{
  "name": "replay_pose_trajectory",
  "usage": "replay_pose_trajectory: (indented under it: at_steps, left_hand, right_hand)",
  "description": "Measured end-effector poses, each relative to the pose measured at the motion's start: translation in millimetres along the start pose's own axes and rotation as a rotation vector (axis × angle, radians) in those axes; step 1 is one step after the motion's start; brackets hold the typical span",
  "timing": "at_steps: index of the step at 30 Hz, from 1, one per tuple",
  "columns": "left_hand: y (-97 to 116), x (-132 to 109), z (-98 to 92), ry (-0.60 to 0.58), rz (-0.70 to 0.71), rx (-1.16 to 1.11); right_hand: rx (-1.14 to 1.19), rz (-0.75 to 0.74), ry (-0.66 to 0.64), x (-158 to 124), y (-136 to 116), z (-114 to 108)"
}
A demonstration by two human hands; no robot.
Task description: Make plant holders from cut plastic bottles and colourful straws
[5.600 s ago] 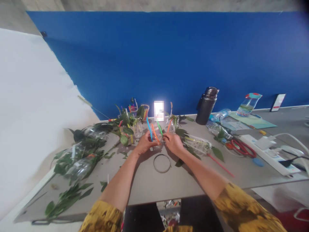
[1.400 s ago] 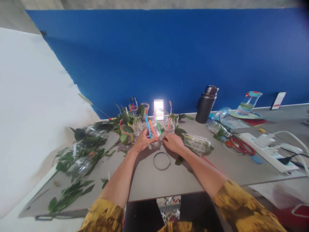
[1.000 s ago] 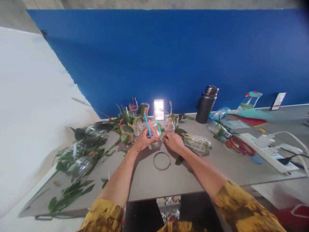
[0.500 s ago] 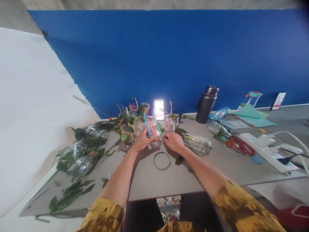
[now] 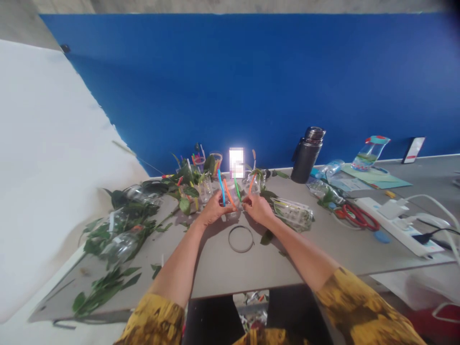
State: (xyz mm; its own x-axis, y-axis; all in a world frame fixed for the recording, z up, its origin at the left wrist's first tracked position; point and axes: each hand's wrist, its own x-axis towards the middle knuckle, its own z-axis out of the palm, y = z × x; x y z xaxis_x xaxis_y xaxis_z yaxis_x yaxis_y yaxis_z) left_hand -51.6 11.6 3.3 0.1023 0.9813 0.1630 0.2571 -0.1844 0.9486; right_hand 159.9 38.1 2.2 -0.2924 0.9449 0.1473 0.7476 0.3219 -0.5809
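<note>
My left hand [image 5: 212, 209] is closed round the left side of a clear plastic cup [image 5: 231, 215] at the middle of the table. A blue straw [image 5: 221, 188], an orange straw [image 5: 229, 193] and a green straw [image 5: 237, 189] stand up around the cup, leaning a little. My right hand [image 5: 259, 210] is at the cup's right side, its fingers pinched together; what they grip is hidden. Just behind it rises another orange straw [image 5: 252, 183]. On the table in front of the cup lies a thin grey ring [image 5: 241, 239].
Leafy cuttings [image 5: 108, 287] and clear plastic bottles [image 5: 120, 247] cover the left side. Behind are cups with straws [image 5: 199, 165] and a bright blurred screen [image 5: 236, 163]. To the right are a clear container [image 5: 293, 213], a black flask [image 5: 307, 155] and a power strip [image 5: 402, 230].
The cup and its straws have tipped more upright and slightly right between my hands. At the right, the green paper that hid part of the drinking bottle now lies flat.
</note>
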Motion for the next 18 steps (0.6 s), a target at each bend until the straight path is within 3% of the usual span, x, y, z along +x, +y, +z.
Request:
replay_pose_trajectory:
  at_steps: [8, 18]
  left_hand:
    - [-1.7, 0.5, -0.3, 0.005, 0.004, -0.019]
    - [-11.6, 3.8, 3.9, 0.069, 0.023, 0.087]
  right_hand:
    - [-0.074, -0.03, -0.043, 0.5, 1.0, 0.6]
    - [-0.038, 0.004, 0.104, -3.8, -8.8, -7.7]
